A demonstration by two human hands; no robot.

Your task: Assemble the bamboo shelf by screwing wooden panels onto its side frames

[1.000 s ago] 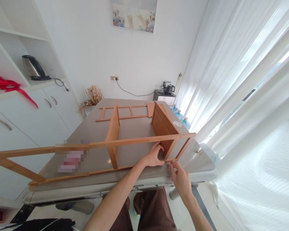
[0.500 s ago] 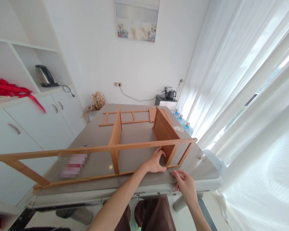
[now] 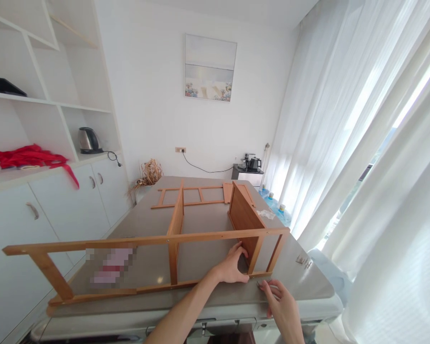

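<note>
The right hand (image 3: 282, 305) has drawn away from the wooden frame (image 3: 208, 236).

The frame (image 3: 215, 236) is wood in a warm honey brown, smooth, with a low satin sheen, and its shelf panel (image 3: 243, 215) shows the same wooden finish. A small piece (image 3: 258, 284) in the right hand (image 3: 284, 306) looks like metal. The grey tabletop (image 3: 208, 217) is smooth and glossy, catching a bright spot of light. The kettle (image 3: 88, 139) pairs shiny metal with black plastic. The curtains (image 3: 344, 119) are sheer, soft cloth; the dried plant (image 3: 151, 172) looks rough and papery.
</note>
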